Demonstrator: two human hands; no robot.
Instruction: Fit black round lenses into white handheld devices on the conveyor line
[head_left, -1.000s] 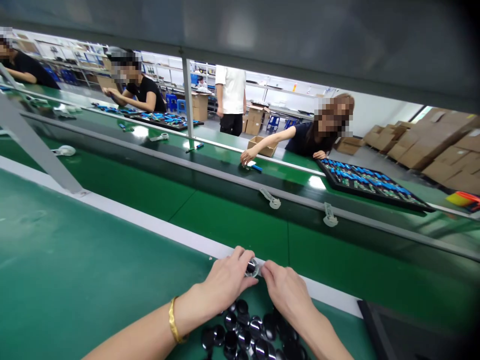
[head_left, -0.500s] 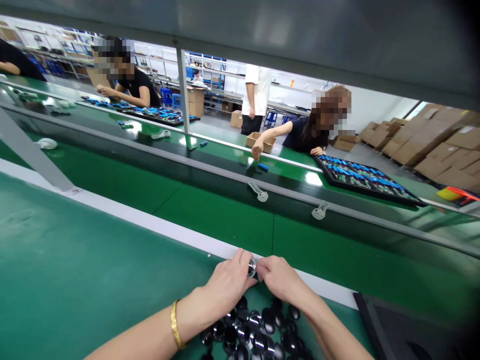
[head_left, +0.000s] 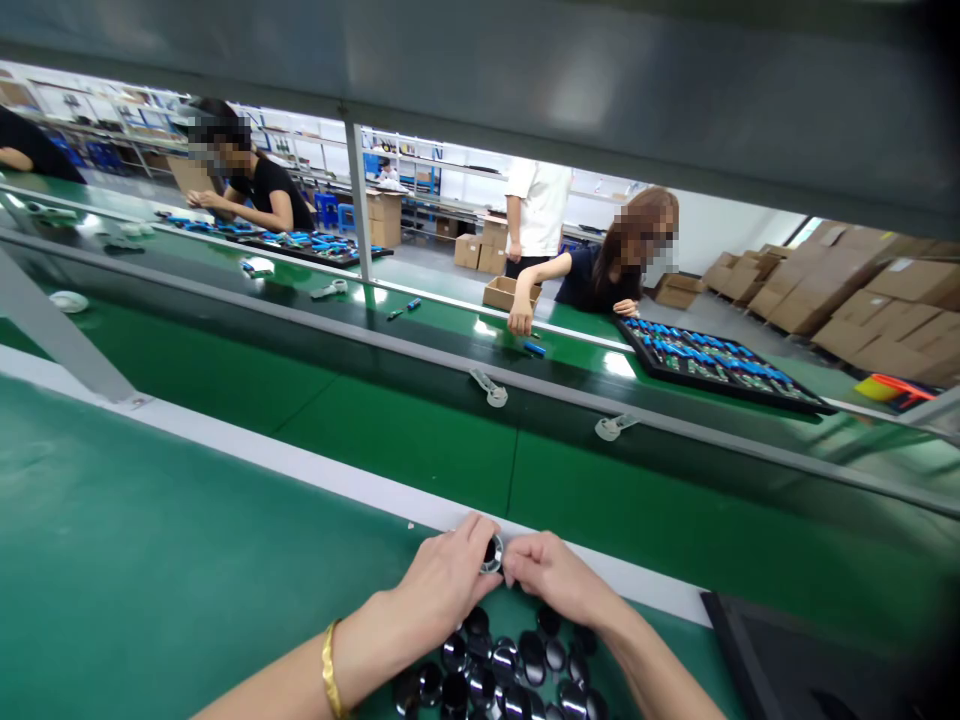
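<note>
My left hand [head_left: 451, 562] is closed around a small round part [head_left: 491, 553] with a pale ring-shaped rim and a dark middle. Just to its right, my right hand [head_left: 551, 572] has its fingers curled into a pinch near that rim. Whatever those fingertips hold, if anything, is hidden. Below both hands, many glossy black round caps [head_left: 504, 657] lie in a loose pile on the green worktop [head_left: 187, 530].
A white ledge [head_left: 315, 475] separates the worktop from a green conveyor belt [head_left: 420, 420] carrying pale plastic parts [head_left: 491, 388]. A black tray [head_left: 795, 660] sits at right. Across, a co-worker's hand [head_left: 520, 315] is near blue parts. A grey panel [head_left: 480, 90] hangs overhead.
The view has tilted up slightly. The left hand's round part now shows more of its ring, with the right fingers still beside it. Pale parts on the belt have shifted left in view.
</note>
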